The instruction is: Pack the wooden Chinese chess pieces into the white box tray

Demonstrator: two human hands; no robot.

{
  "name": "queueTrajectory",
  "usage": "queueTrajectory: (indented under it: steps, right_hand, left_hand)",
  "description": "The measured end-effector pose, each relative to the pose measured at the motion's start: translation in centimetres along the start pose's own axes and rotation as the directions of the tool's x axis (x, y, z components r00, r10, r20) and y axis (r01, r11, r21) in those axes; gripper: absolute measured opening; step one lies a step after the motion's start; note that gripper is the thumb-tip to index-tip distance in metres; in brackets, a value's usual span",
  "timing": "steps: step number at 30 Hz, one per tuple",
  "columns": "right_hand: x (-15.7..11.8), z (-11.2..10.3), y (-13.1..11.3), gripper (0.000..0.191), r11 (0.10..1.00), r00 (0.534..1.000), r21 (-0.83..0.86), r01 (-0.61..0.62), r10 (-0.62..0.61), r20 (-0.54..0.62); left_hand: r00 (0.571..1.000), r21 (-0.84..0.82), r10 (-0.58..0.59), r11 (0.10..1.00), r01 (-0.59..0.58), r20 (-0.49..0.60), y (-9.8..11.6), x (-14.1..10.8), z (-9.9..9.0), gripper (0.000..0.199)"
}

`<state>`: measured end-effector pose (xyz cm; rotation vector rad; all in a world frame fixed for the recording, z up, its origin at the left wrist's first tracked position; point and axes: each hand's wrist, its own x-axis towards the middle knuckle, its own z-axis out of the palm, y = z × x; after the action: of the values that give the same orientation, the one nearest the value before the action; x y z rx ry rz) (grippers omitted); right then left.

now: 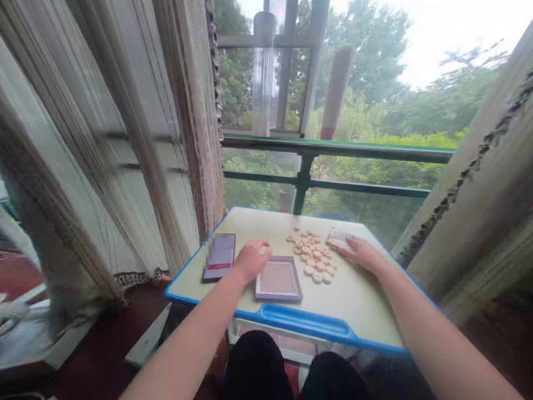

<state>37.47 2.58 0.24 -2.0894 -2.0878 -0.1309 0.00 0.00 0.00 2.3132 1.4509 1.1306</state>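
Note:
My left hand hovers at the upper left corner of a shallow square box. Its fingers are curved, with a gap between thumb and forefinger, and nothing shows in them. The box has a pale purple rim and lies open side up, without pieces in it. Farther right, my right hand grips the near right side of a flat, clear-looking case on the table. Between the box and the case lie many round wooden game pieces, loosely spread. Markings show on some of their tops.
A smartphone lies at the table's left. The small table has a raised blue edge with a groove at the front. Curtains hang on both sides, and a green railing stands behind. My knees are under the table.

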Motion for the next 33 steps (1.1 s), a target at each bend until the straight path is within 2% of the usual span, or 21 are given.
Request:
queueTrajectory:
  steps: [3, 6, 8, 10, 12, 15, 17, 19, 20, 22, 24, 26, 29, 31, 33]
  right_hand:
    - [-1.0, -0.1, 0.6, 0.059, 0.998, 0.998, 0.009, -0.054, 0.054, -0.024]
    - [-1.7, -1.0, 0.1, 0.051, 0.993, 0.978, 0.081, -0.087, 0.101, -0.184]
    - [-1.6, -2.1, -1.5, 0.048, 0.989, 0.927, 0.140, -0.050, 0.098, -0.362]
    - [-0.8, -3.0, -4.4, 0.047, 0.983, 0.890, 0.162, 0.081, 0.002, -0.456]
    - [0.5, -3.6, -8.5, 0.045, 0.948, 0.885, 0.167, 0.272, -0.178, -0.431]
    - [2.8, -3.1, -15.4, 0.039, 0.884, 0.871, 0.149, 0.443, -0.385, -0.307]
    - [3.9, -2.3, -19.1, 0.038, 0.866, 0.868, 0.110, 0.487, -0.466, -0.172]
    - [4.3, -1.6, -21.1, 0.043, 0.883, 0.886, 0.080, 0.463, -0.459, -0.057]
    - [4.1, -1.5, -21.5, 0.046, 0.891, 0.894, 0.074, 0.447, -0.447, -0.017]
    - [3.1, -1.5, -20.8, 0.048, 0.891, 0.895, 0.091, 0.445, -0.446, -0.013]
    - [1.1, -1.9, -18.8, 0.051, 0.889, 0.898, 0.137, 0.436, -0.439, -0.013]
    - [-1.9, -2.3, -16.3, 0.055, 0.887, 0.896, 0.177, 0.426, -0.441, 0.057]
    - [-6.5, -2.3, -12.8, 0.070, 0.903, 0.910, 0.174, 0.393, -0.409, 0.065]
    - [-8.6, -2.1, -11.3, 0.066, 0.890, 0.899, 0.162, 0.426, -0.437, 0.039]
    - [-9.6, -1.8, -10.6, 0.054, 0.872, 0.883, 0.167, 0.461, -0.469, 0.010]
  left_hand:
    - [0.999, 0.001, -0.033, 0.999, 0.033, -0.030, -0.1, 0.1, 0.2, 0.022]
    - [0.998, 0.000, -0.041, 0.999, 0.041, -0.049, -0.2, 0.1, 0.4, 0.026]
    - [0.998, 0.004, -0.045, 0.999, 0.045, -0.048, -0.2, 0.2, 0.5, 0.027]
    - [0.994, 0.026, -0.063, 0.998, 0.065, -0.092, -0.1, 0.2, 0.5, 0.026]
    - [0.970, 0.056, -0.107, 0.991, 0.123, -0.219, -0.1, 0.3, 0.4, 0.024]
    - [0.904, 0.072, -0.168, 0.975, 0.212, -0.393, -0.1, 0.3, 0.2, 0.024]
    - [0.899, 0.079, -0.157, 0.975, 0.207, -0.409, -0.1, 0.2, 0.0, 0.025]
    - [0.916, 0.093, -0.128, 0.980, 0.176, -0.381, -0.2, 0.1, 0.0, 0.025]
    - [0.925, 0.098, -0.121, 0.981, 0.166, -0.359, -0.2, 0.1, 0.0, 0.026]
    - [0.951, 0.090, -0.107, 0.986, 0.138, -0.291, -0.3, -0.1, 0.1, 0.025]
    - [0.977, 0.059, -0.077, 0.994, 0.090, -0.198, -0.2, -0.2, 0.3, 0.022]
    - [0.994, 0.016, -0.032, 0.999, 0.033, -0.101, -0.1, -0.2, 0.4, 0.020]
    - [0.999, -0.009, 0.021, 1.000, -0.021, 0.024, 0.1, 0.0, 0.7, 0.023]
    - [0.997, -0.013, 0.026, 1.000, -0.026, 0.069, 0.2, 0.2, 0.8, 0.026]
    - [0.998, -0.054, 0.004, 0.999, -0.001, 0.063, 0.2, 0.3, 0.9, 0.022]
